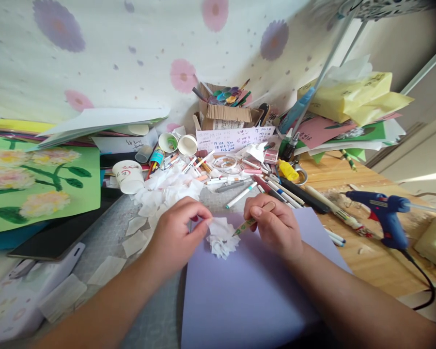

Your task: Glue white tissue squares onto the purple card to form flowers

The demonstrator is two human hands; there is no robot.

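Observation:
A ruffled white tissue-paper flower (223,242) rests on a lavender sheet (240,300). My left hand (181,230) pinches the edge of a white tissue piece (218,225) at the flower's upper left, thumb against forefinger. My right hand (276,223) is closed round a wooden craft stick (252,223) with green marks on its lower part. The stick's tip points down-left and meets the flower's right side; whether it presses into the paper is too small to tell.
Loose tissue squares (134,242) lie to the left, with a heap of markers (240,194) behind. A blue glue gun (385,213) sits at the right. Paper cups (129,177) and a cardboard box (227,114) stand at the back. A green flower picture (43,184) leans at the left.

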